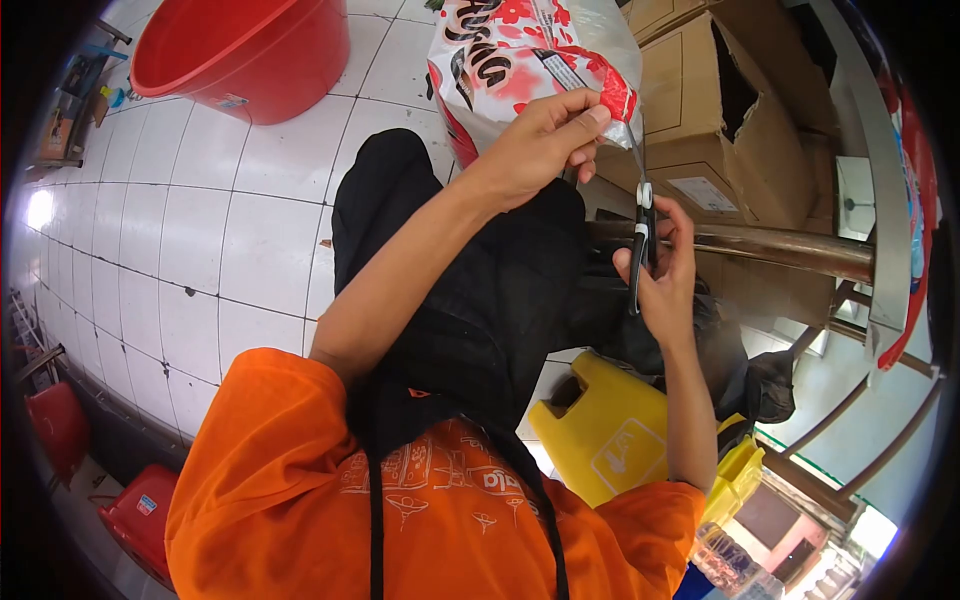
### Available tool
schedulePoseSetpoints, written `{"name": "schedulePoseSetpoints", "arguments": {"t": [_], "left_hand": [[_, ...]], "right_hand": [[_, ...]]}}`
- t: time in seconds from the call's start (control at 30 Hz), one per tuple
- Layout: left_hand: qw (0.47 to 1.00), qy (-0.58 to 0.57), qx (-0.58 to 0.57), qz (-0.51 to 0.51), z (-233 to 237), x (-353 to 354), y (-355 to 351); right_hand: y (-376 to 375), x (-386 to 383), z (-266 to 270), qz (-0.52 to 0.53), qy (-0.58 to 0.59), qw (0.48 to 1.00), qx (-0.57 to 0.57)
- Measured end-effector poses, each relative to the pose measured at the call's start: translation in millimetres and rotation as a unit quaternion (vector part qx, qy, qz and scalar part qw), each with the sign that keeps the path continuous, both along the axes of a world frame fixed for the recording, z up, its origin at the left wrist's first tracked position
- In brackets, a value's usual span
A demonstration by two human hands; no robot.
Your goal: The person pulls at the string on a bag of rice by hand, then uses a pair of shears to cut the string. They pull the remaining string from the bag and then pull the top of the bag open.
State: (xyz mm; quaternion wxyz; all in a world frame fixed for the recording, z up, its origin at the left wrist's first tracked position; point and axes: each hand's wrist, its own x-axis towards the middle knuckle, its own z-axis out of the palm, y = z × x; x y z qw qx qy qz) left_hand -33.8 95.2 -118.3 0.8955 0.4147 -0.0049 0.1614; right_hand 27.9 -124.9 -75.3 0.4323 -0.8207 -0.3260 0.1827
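Observation:
My left hand (545, 145) is closed, with thumb and forefinger pinching the red corner of a white and red printed plastic bag (500, 75). My right hand (668, 275) is wrapped around the black handles of a pair of scissors (643, 225), which has a white pivot. Its thin metal blades point up to the bag's corner, just right of my left fingertips. The bag looks bulky and stands beyond my knees; its top runs out of view.
Cardboard boxes (690, 110) are stacked right of the bag, behind a brown metal bar (790, 250). A red tub (250, 60) stands at upper left on the white tiled floor (270, 240). A yellow plastic item (600, 430) lies near my right elbow, and red chairs (140, 510) are at lower left.

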Motion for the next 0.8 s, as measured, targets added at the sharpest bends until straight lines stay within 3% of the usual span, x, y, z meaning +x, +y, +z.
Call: {"name": "schedulePoseSetpoints", "arguments": {"t": [0.13, 0.23, 0.27, 0.33, 0.37, 0.4, 0.47, 0.63, 0.73, 0.8], "left_hand": [[0.997, -0.015, -0.065, 0.025, 3, 5, -15], [0.996, -0.032, -0.063, 0.059, 3, 10, -20], [0.996, -0.018, 0.005, 0.084, 2, 10, -19], [0.991, -0.001, 0.076, 0.109, 4, 5, -16], [0.982, 0.023, 0.139, 0.128, 4, 0, -12], [0.968, 0.047, 0.202, 0.145, 5, -3, -10], [0.971, 0.047, 0.186, 0.141, 4, -4, -8], [0.979, 0.052, 0.129, 0.147, -6, -2, -13], [0.975, 0.055, 0.144, 0.157, -8, 0, -13], [0.975, 0.045, 0.125, 0.177, -8, 3, -14]], "right_hand": [[3, -10, -18, -0.029, 0.140, 0.984, 0.104], [7, -22, -32, -0.040, 0.324, 0.915, 0.239], [12, -27, -32, -0.039, 0.324, 0.914, 0.240], [21, -34, -28, -0.093, 0.071, 0.983, 0.145], [27, -32, -21, -0.101, -0.084, 0.986, 0.103], [26, -28, -19, -0.102, -0.082, 0.986, 0.103], [25, -21, -16, -0.099, -0.383, 0.918, 0.003], [34, -17, -8, -0.085, -0.432, 0.898, -0.021], [45, -25, 0, -0.088, -0.344, 0.935, -0.006], [52, -33, 3, -0.111, -0.178, 0.977, 0.038]]}}
